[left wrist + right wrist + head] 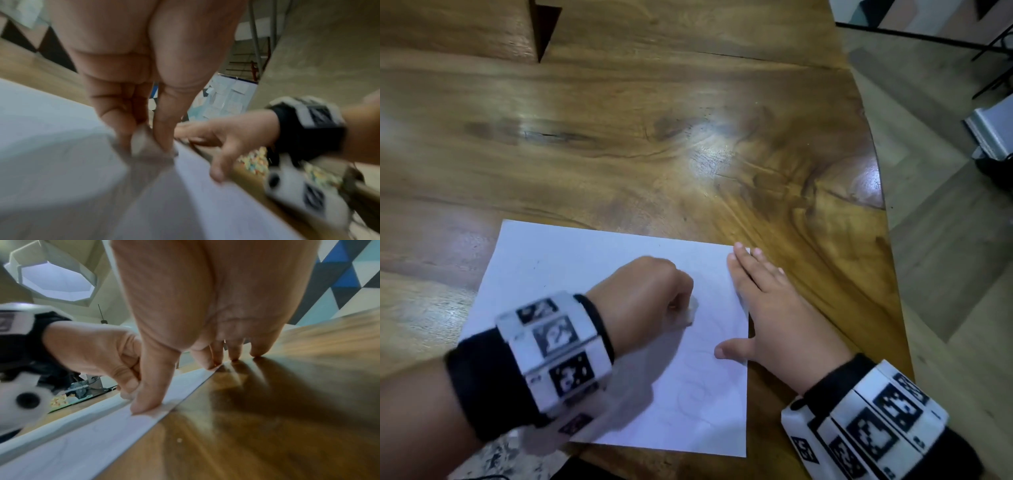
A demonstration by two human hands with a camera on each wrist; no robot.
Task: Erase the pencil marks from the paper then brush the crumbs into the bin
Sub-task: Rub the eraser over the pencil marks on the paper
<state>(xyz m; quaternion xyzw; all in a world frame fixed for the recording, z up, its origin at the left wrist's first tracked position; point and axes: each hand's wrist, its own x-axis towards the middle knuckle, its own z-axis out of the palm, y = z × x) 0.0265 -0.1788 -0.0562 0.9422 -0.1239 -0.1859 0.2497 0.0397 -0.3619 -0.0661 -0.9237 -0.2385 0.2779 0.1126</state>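
A white sheet of paper (571, 270) lies on the wooden table (654, 144), with faint curved pencil marks (698, 394) on its near right part. My left hand (650, 294) is curled over the middle of the sheet and pinches a small white eraser (690, 313) against the paper; the left wrist view shows the eraser (141, 141) between thumb and fingers, blurred. My right hand (767, 305) lies flat with straight fingers over the paper's right edge, thumb (148, 400) on the sheet and fingertips (234, 353) on the wood.
The table's curved right edge (883, 192) drops to a grey floor. A white and grey object (993, 133) stands on the floor at the right. A dark notch (544, 31) cuts the table top at the back left.
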